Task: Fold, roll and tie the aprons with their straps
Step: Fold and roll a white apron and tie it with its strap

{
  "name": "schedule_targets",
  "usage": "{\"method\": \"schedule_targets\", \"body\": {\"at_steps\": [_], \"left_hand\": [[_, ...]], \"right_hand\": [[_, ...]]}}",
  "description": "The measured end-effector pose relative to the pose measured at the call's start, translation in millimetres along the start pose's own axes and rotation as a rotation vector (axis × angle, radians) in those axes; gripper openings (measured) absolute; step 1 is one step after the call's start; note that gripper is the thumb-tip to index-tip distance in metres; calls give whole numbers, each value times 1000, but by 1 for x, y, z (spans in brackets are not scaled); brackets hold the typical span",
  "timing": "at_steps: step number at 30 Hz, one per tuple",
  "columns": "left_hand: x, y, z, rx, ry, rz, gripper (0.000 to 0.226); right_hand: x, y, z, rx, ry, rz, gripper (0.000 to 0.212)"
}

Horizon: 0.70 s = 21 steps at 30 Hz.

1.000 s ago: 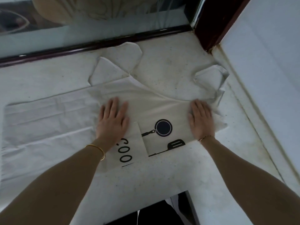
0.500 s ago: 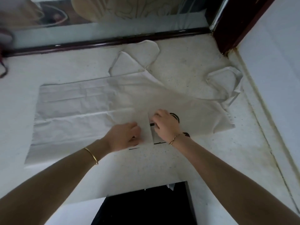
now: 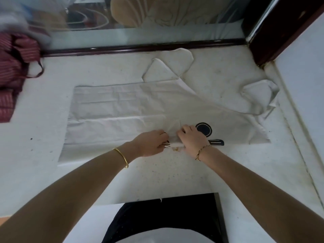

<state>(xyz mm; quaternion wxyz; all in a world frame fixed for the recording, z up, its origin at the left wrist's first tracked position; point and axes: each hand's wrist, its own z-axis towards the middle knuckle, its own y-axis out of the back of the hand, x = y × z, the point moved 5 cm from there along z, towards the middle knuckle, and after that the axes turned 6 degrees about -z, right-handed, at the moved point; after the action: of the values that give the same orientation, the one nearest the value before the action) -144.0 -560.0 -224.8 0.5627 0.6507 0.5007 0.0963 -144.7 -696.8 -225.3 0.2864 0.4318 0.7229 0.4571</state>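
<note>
- Head view, cloth: a cream apron [image 3: 122,109] lies flat on the pale surface [image 3: 175,172]. Its long axis runs left to right. The broad end is to the left and the narrowing end, bearing a pan print [image 3: 203,129], is to the right.
- Head view, straps: the far strap [image 3: 168,67] lies looped beyond the apron, and the right strap [image 3: 259,95] lies crumpled by the wall. Both are loose and untied.
- Head view, grip: the left hand [image 3: 150,142] and the right hand [image 3: 192,137] meet at the near edge, just beside each other. Each has curled fingers pinching a small raised fold of the cloth.
- Head view, governing relation: most of the apron lies beyond and to the left of the grip. Both hands are equally near, so the next fold probably carries this near edge away from the body.
- Head view, margin: a striped apron [image 3: 12,67] lies heaped at far left, well apart.
</note>
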Motion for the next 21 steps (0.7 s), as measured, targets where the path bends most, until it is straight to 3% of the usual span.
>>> {"method": "schedule_targets", "body": {"at_steps": [3,10,14,18,21], "left_hand": [[15,1,-17,57,66,145,35],[105,49,-63,348,437,271,41],[115,64,-77,444,566,109,42],[120,69,-80,582,574,-136,45],[144,77,-84,517,606,-345,34]], "right_hand": [[-6,7,12,4,-22,13,26],[-35,29,52,127,-125,136,22],[-36,40,54,216,-87,91,24],[-39,49,53,489,-53,30,20],[-45,62,63,466,-82,57,15]]}}
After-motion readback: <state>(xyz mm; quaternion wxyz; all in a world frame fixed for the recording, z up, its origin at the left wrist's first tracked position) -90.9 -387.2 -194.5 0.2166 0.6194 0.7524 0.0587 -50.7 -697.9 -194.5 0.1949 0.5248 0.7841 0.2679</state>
